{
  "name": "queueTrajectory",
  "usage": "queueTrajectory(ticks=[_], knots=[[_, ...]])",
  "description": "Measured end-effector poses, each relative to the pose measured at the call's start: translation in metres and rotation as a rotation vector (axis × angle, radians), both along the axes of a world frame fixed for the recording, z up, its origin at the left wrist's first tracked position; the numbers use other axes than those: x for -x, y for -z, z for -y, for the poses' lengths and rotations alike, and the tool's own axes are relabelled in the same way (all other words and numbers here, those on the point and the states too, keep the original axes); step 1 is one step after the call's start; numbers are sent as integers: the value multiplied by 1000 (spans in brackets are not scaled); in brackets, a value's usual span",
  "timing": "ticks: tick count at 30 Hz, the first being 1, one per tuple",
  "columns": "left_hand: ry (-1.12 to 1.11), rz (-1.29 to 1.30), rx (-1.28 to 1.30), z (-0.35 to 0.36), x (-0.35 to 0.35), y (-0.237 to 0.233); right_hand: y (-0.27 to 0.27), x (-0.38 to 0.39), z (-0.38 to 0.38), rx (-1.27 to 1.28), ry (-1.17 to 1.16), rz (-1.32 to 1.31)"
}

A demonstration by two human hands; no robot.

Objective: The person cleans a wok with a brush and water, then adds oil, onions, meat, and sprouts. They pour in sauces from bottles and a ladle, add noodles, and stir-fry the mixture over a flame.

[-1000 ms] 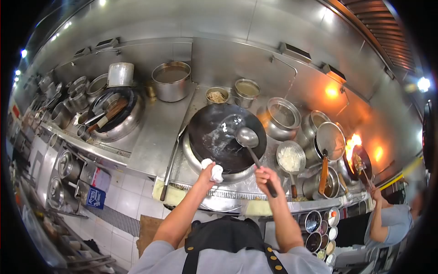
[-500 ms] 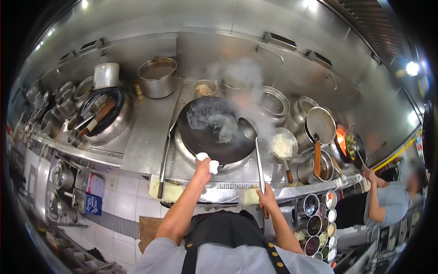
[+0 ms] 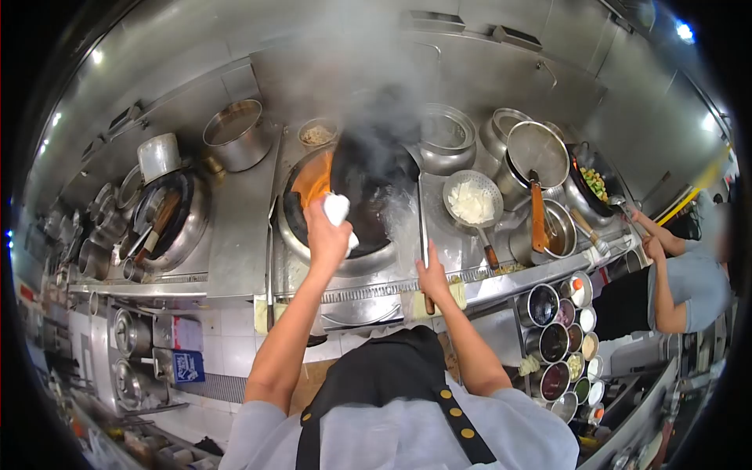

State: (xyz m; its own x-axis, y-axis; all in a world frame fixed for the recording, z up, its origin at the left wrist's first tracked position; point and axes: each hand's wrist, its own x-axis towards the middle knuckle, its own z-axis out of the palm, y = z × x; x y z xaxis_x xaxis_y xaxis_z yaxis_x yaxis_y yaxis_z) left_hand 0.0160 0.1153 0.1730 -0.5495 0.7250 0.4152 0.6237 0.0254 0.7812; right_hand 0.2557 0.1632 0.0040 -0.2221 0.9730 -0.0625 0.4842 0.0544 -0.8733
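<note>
My left hand [image 3: 327, 236] is closed round a white cloth [image 3: 338, 210] at the near left edge of the black wok [image 3: 362, 188]. The wok is tilted up over the stove ring [image 3: 294, 235], where orange flame [image 3: 316, 178] shows on the left. Steam rises from the wok, and watery liquid runs at its right side. In my right hand [image 3: 432, 274] is the handle of a metal ladle [image 3: 423, 211], whose bowl lies hidden at the wok's right side.
To the right sit a strainer of white pieces [image 3: 471, 200], a wire sieve [image 3: 538, 155] and seasoning bowls [image 3: 553, 341]. A stockpot [image 3: 235, 135] stands back left, beyond a second wok [image 3: 166, 215]. A co-worker [image 3: 681, 274] works at a wok of vegetables [image 3: 591, 182].
The wok has been lifted and tilted to the right, uncovering flame. My left hand has moved forward and left with the cloth, and the ladle has moved left. More steam rises.
</note>
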Motion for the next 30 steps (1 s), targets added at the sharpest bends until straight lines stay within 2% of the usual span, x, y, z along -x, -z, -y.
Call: queueTrajectory(ticks=[1, 2, 3, 5, 6, 7, 8, 9, 10, 12, 13, 15, 16, 18, 19, 21, 22, 23, 24, 27, 29, 30], knots=[[68, -69, -21, 10, -11, -3, 9, 6, 3, -11, 6, 72], [136, -106, -46, 20, -22, -4, -2, 11, 22, -162, 13, 165], [186, -117, -41, 28, -28, -2, 3, 14, 26, -155, 19, 165], [178, -176, -33, 34, -31, 4, 10, 12, 31, -416, 76, 16], [140, -175, -60, 31, -28, 7, -6, 7, 28, -228, 51, 80], [103, -170, -92, 26, -20, 10, -8, 3, 15, -73, 23, -8], [33, -128, -132, 15, -3, 28, -37, -1, 5, 90, -12, -135], [59, 121, -99, 6, 21, 42, -69, -8, 3, 248, -49, -266], [19, 384, -51, 10, 20, 21, -76, -17, 7, 246, -29, -268], [11, 696, -79, 4, 49, 45, -84, -27, 16, 362, 31, -615], [16, 857, -106, 7, 59, 59, -94, -37, 28, 362, 52, -621], [75, 955, -68, 14, 78, 102, -110, -74, 57, 536, 95, -664], [92, 1022, -96, 22, 69, 110, -106, -87, 65, 535, 105, -657], [114, 1169, -128, 20, 56, 147, -79, -108, 84, 467, 88, -170], [114, 1238, -143, 17, 50, 162, -30, -116, 91, 259, 69, 110], [95, 1199, -133, -2, 54, 212, 42, -105, 114, -120, 61, 420], [68, 1214, -78, -4, 50, 200, 30, -77, 124, 105, 141, 403], [54, 1227, -31, -8, 44, 183, 40, -57, 131, 145, 153, 373], [-21, 1264, -45, -12, 43, 183, 58, -35, 134, 104, 174, 307], [-32, 1245, -92, -22, 52, 196, 101, 22, 132, 10, 127, 178], [21, 1240, -16, -19, 73, 216, 96, 35, 131, -58, 112, 213], [171, 1413, -3, -12, 82, 221, 44, 34, 129, 315, 32, 208]])
